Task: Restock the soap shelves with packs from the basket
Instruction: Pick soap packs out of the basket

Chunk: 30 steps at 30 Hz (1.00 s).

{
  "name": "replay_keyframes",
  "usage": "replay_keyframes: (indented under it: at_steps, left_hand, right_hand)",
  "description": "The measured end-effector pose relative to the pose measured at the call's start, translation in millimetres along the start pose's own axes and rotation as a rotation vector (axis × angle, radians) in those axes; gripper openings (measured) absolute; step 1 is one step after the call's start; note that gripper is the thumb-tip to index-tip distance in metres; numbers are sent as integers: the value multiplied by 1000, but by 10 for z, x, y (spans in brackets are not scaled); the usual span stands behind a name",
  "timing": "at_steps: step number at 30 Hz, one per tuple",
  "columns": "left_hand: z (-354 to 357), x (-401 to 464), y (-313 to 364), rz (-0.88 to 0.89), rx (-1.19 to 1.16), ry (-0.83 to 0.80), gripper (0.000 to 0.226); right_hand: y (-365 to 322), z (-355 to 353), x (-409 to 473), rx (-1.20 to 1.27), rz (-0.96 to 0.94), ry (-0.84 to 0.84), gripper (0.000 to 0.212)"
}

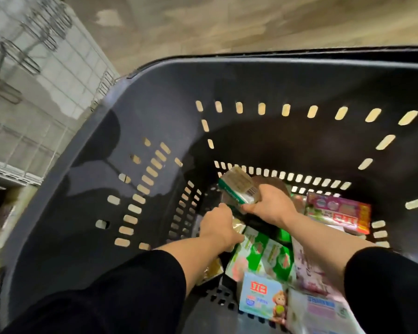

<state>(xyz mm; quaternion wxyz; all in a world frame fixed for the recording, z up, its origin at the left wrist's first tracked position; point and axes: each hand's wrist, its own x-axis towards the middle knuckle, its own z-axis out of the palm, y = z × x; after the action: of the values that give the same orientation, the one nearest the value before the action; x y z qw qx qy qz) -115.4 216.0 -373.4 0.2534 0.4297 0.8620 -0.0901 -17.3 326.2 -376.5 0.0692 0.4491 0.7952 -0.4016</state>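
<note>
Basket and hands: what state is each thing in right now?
Basket: dark plastic with slotted walls, partly filled with packs.
Right hand: grips a green soap pack, lifted above the others.
Left hand: reaches down among the packs, fingers hidden; grip unclear.
Green and white packs: lying in the basket.
Pink pack: lying by the right wall.
Light blue pack: lying at the near end.
</note>
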Motion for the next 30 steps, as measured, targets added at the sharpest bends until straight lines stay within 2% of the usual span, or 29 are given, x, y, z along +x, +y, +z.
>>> replay_keyframes:
  at_steps: [2,5,10,13,15,17,20,24,27,30]
  left_hand:
    - [-109,28,-69,-25,-38,-11,66]
    - [-418,12,-210,-15,-55,-15,59]
    - [-1119,-345,-504,-2,-138,140,56]
    - [-1503,-694,-679,11,-212,241,74]
    - [-1693,-947,-803,8,-286,310,75]
    - [-1806,-1197,-942,-5,-316,388,60]
    - [-1920,-1644,-1121,-7,-403,516,52]
    - [-2008,-2398,-1383,-22,-549,726,56]
    - [-1979,-2938,-1614,-44,-744,883,65]
    - [-1940,-3426,-1768,-85,-774,1020,61]
  right_hand:
    - [-4,-46,22,134,28,48,36]
    - [-9,-210,12,294,-29,118,39]
    - [-92,-478,-110,535,-83,69,46]
    - [-310,-613,-267,614,-165,29,18]
    - [-501,-700,-410,651,-223,28,11]
    - [-702,-791,-575,677,-286,16,21]
    - [-1040,-957,-872,732,-395,-15,29]
    - [-1574,-1145,-1319,814,-542,-108,30]
    - [-2040,-1143,-1645,877,-648,-237,31]
    - [-2553,-971,-2025,874,-720,-404,58]
